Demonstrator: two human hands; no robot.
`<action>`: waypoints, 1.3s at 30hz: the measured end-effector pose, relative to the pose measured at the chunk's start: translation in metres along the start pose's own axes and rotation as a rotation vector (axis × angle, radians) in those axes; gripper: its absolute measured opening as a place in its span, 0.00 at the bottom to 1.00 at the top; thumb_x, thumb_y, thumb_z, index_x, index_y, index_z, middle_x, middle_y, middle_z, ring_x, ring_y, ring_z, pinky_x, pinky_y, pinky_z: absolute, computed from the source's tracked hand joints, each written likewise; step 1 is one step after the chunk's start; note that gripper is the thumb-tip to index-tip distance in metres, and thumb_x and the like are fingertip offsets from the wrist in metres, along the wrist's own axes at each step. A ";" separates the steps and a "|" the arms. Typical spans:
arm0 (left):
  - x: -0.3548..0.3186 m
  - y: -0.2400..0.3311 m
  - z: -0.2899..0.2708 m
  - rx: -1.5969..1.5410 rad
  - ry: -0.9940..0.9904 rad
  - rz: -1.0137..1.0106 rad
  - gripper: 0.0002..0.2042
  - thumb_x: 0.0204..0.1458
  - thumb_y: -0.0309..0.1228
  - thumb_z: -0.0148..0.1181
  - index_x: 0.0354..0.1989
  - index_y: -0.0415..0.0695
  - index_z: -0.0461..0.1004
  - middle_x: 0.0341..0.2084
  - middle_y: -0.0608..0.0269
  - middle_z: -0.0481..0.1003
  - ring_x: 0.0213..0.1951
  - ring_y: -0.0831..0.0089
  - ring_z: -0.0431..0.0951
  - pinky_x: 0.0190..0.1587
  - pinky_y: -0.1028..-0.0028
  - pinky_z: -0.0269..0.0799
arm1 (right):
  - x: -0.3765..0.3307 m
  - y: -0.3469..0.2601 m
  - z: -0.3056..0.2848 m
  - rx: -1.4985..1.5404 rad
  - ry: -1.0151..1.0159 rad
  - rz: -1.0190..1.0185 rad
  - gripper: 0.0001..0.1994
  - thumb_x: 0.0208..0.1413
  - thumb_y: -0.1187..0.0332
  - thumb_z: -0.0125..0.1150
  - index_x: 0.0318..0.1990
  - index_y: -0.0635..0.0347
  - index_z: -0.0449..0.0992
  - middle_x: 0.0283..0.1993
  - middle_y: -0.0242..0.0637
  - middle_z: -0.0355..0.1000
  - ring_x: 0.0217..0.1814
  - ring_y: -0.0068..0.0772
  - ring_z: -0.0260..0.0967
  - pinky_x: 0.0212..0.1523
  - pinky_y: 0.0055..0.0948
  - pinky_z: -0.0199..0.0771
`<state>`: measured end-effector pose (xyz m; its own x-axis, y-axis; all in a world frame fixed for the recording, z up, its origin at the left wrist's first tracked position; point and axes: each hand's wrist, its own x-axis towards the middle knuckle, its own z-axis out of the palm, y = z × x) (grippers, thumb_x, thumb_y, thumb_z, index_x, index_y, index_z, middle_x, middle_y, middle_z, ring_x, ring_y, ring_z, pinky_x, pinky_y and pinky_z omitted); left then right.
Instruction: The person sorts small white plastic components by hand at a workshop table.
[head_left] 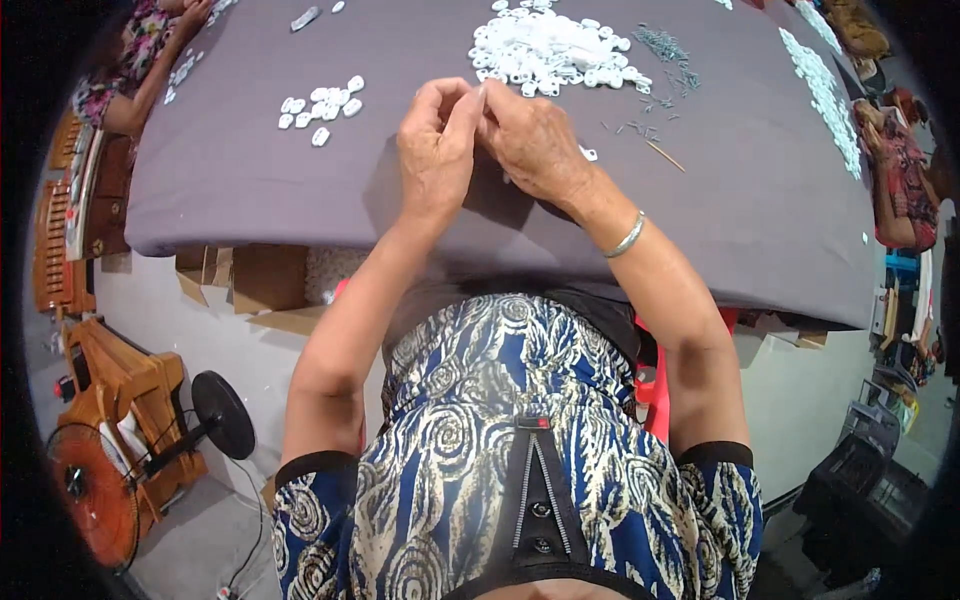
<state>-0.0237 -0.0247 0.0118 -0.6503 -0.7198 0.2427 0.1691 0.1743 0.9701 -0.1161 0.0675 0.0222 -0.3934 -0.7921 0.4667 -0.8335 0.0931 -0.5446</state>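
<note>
Above the near part of the table, my left hand (436,155) and my right hand (537,145) meet, their thumbs and fingers pinched together. Whatever they hold is hidden by the fingers. Just beyond them lies a heap of small white plastic pieces (552,50). Thin grey pins or screws (668,50) are scattered to the right of that heap. A slim wooden stick (665,156) rests to the right of my right hand, and one white piece (589,153) peeks out beside its wrist. A smaller group of white pieces (325,102) sits to the left.
Grey cloth covers the table (760,225). Another person's arm (150,85) reaches in at the far left; a second person (900,180) is at the right edge, near a long row of white pieces (825,95). Below are a cardboard box (268,280) and a fan (95,495).
</note>
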 end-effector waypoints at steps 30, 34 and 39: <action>0.015 0.009 -0.013 0.308 0.054 0.289 0.05 0.51 0.24 0.59 0.37 0.40 0.74 0.34 0.62 0.71 0.33 0.73 0.74 0.35 0.76 0.71 | 0.008 0.045 -0.039 -0.093 -0.073 0.058 0.08 0.50 0.69 0.60 0.36 0.64 0.74 0.32 0.39 0.74 0.33 0.36 0.71 0.36 0.32 0.71; 0.008 0.007 -0.009 0.317 -0.124 0.224 0.08 0.56 0.25 0.55 0.43 0.39 0.73 0.35 0.65 0.73 0.37 0.78 0.74 0.41 0.78 0.71 | 0.010 0.032 -0.041 0.189 -0.115 0.091 0.07 0.52 0.70 0.57 0.37 0.63 0.74 0.31 0.41 0.73 0.31 0.39 0.69 0.34 0.34 0.70; 0.008 0.003 -0.005 0.218 -0.191 0.137 0.12 0.55 0.25 0.56 0.48 0.39 0.71 0.37 0.63 0.74 0.38 0.78 0.75 0.43 0.78 0.71 | 0.008 0.031 -0.036 0.301 -0.142 0.078 0.09 0.53 0.71 0.58 0.41 0.63 0.74 0.28 0.39 0.71 0.29 0.30 0.67 0.33 0.29 0.69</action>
<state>-0.0249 -0.0334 0.0162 -0.7632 -0.5442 0.3483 0.1155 0.4155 0.9023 -0.1597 0.0857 0.0342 -0.3758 -0.8677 0.3255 -0.6429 -0.0089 -0.7659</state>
